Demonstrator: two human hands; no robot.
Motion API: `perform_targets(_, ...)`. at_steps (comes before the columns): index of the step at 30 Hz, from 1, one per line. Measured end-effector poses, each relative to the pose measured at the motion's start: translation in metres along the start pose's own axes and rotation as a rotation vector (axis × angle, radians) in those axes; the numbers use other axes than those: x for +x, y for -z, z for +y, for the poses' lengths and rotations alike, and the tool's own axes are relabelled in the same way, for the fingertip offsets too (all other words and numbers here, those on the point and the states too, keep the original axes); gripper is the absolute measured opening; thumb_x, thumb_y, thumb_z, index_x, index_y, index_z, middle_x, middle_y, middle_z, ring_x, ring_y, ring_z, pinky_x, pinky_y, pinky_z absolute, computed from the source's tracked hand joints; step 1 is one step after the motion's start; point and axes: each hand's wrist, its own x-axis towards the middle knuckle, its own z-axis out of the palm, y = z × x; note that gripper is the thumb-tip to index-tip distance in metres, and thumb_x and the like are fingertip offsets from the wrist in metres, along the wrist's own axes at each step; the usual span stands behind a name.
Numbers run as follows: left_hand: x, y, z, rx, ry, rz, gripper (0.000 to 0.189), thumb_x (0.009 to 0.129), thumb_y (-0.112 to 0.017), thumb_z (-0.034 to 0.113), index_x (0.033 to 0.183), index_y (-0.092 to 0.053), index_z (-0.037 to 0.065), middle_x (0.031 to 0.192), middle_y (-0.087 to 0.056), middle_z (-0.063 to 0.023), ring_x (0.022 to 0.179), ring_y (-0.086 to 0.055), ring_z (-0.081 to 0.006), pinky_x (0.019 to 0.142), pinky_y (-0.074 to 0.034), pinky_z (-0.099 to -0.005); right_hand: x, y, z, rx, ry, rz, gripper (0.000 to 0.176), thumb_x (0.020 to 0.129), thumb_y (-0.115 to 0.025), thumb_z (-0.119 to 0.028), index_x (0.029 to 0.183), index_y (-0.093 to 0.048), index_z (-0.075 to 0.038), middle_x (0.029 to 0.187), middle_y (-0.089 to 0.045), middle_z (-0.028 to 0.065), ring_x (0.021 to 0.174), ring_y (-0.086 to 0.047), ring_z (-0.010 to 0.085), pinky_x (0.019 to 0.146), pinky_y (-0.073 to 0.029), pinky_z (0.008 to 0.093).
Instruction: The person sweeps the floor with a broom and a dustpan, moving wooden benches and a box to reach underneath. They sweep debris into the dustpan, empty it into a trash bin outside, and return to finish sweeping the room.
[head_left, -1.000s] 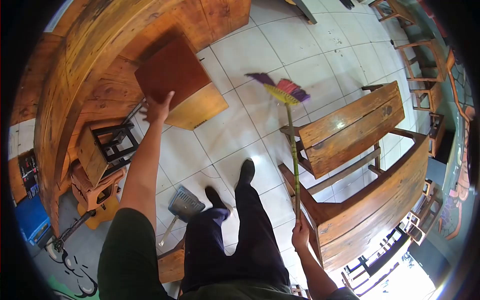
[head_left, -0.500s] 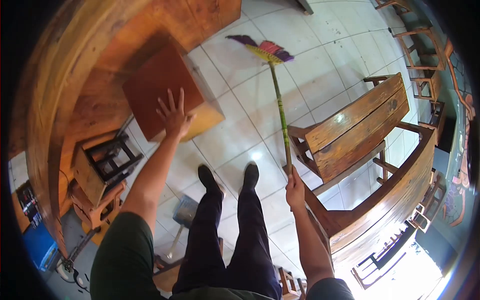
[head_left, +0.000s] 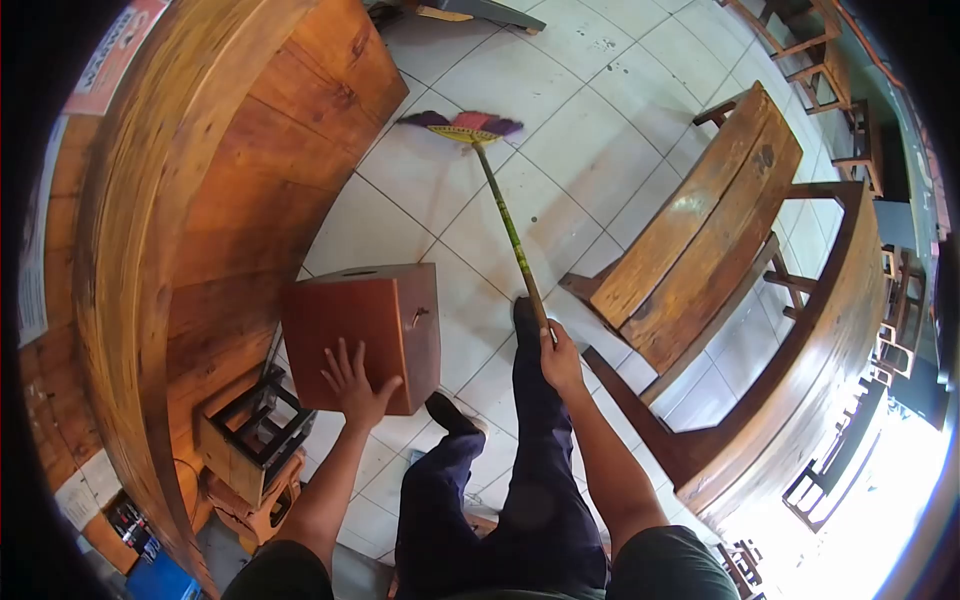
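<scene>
Floor [head_left: 590, 160] | left hand [head_left: 362, 393] spread on box [head_left: 350, 310] | right hand [head_left: 562, 362] grips broom [head_left: 508, 222], bristles [head_left: 495, 124] beyond | I'd say sweeping; next wants firm grip

- Left hand [head_left: 360, 385]: fingers spread, palm down on the reddish-brown face of a box [head_left: 335, 310].
- Right hand [head_left: 562, 362]: wrapped round the handle of a broom [head_left: 512, 235], its purple and red bristles [head_left: 480, 124] far forward over the tiled floor [head_left: 570, 170], near the counter [head_left: 270, 150].
- Left of the box: a black-framed stool [head_left: 265, 435], near the counter.
- Right of the broom: a plank bench [head_left: 710, 230], beside a larger wooden table [head_left: 800, 370].
</scene>
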Motion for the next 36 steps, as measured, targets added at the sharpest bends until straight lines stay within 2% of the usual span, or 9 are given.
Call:
perform_targets(5,0.099,-0.018,0.036,-0.113,0.572,0.277,0.094,0.065,-0.054,0.065,0.133,-0.020,0.008,0.140,-0.009,-0.0177,0.126,-0.002,-0.0454,0.094,-0.006,-0.0653,0.128,0.004,-0.059,-0.142,0.100,0.001,0.033,0.089,-0.033,-0.029,0.116,-0.042,-0.011,0.093,-0.056,0.0246,0.087,-0.052,0.0436,0.075,-0.040,0.0515)
perform_targets(11,0.105,-0.027,0.038,-0.080,0.560,0.353,0.098,0.064,-0.049,0.070,0.134,-0.018,0.009,0.140,-0.010,-0.0177,0.126,-0.002,-0.0456,0.094,-0.006,-0.0648,0.347,-0.055,-0.177,-0.302,0.429,0.061,0.029,0.084,-0.037,-0.018,0.108,-0.040,-0.002,0.092,-0.056,0.0265,0.087,-0.056,0.0400,0.075,-0.045,0.0471)
perform_targets(15,0.111,-0.030,0.033,-0.038,0.546,0.325,0.098,0.064,-0.045,0.072,0.134,-0.018,0.009,0.140,-0.010,-0.0178,0.126,-0.002,-0.0456,0.094,-0.006,-0.0644,0.443,-0.087,-0.242,-0.528,0.300,-0.052,0.031,0.082,-0.040,-0.017,0.110,-0.045,-0.004,0.106,-0.054,0.0217,0.100,-0.053,0.0346,0.081,-0.046,0.0409)
perform_targets(20,0.107,-0.026,0.036,-0.078,0.549,0.336,0.096,0.066,-0.041,0.073,0.133,-0.021,0.008,0.140,-0.010,-0.0189,0.126,-0.003,-0.0459,0.095,-0.005,-0.0639,0.352,-0.055,-0.103,-0.647,0.273,-0.181,0.029,0.084,-0.038,-0.020,0.106,-0.048,-0.004,0.099,-0.055,0.0194,0.088,-0.056,0.0334,0.072,-0.047,0.0434)
perform_targets(23,0.108,-0.024,0.038,-0.064,0.570,0.339,0.094,0.067,-0.041,0.072,0.133,-0.021,0.008,0.139,-0.010,-0.0192,0.126,-0.003,-0.0468,0.094,-0.006,-0.0645,0.160,-0.024,0.016,-0.610,0.237,-0.205,0.032,0.088,-0.032,-0.019,0.114,-0.042,-0.004,0.100,-0.050,0.0211,0.080,-0.055,0.0378,0.069,-0.046,0.0468)
perform_targets(27,0.101,-0.027,0.036,-0.029,0.563,0.323,0.093,0.067,-0.041,0.071,0.133,-0.021,0.008,0.139,-0.011,-0.0195,0.125,-0.004,-0.0478,0.093,-0.007,-0.0651,0.055,0.012,0.009,-0.329,-0.132,-0.136,0.029,0.090,-0.032,-0.029,0.100,-0.046,-0.006,0.086,-0.053,0.0273,0.080,-0.053,0.0438,0.068,-0.040,0.0520)
perform_targets(32,0.106,-0.030,0.034,-0.053,0.540,0.360,0.092,0.069,-0.040,0.071,0.133,-0.021,0.007,0.139,-0.011,-0.0197,0.125,-0.004,-0.0484,0.093,-0.007,-0.0655,0.196,-0.015,-0.043,-0.248,0.102,0.095,0.026,0.089,-0.034,-0.025,0.090,-0.046,-0.001,0.074,-0.057,0.0250,0.070,-0.053,0.0445,0.063,-0.041,0.0523)
perform_targets(33,0.106,-0.030,0.035,-0.052,0.545,0.353,0.092,0.069,-0.040,0.071,0.133,-0.021,0.007,0.139,-0.011,-0.0197,0.125,-0.004,-0.0484,0.093,-0.007,-0.0655,0.258,-0.036,-0.035,-0.466,0.483,0.210,0.024,0.088,-0.033,-0.020,0.096,-0.046,-0.002,0.080,-0.058,0.0241,0.072,-0.055,0.0426,0.064,-0.043,0.0513)
perform_targets(36,0.110,-0.028,0.038,-0.039,0.559,0.324,0.092,0.069,-0.040,0.071,0.133,-0.021,0.008,0.139,-0.011,-0.0194,0.125,-0.004,-0.0485,0.093,-0.007,-0.0659,0.347,-0.021,-0.106,-0.382,0.089,0.047,0.028,0.083,-0.037,-0.018,0.103,-0.045,0.000,0.082,-0.057,0.0227,0.076,-0.058,0.0374,0.063,-0.048,0.0466)
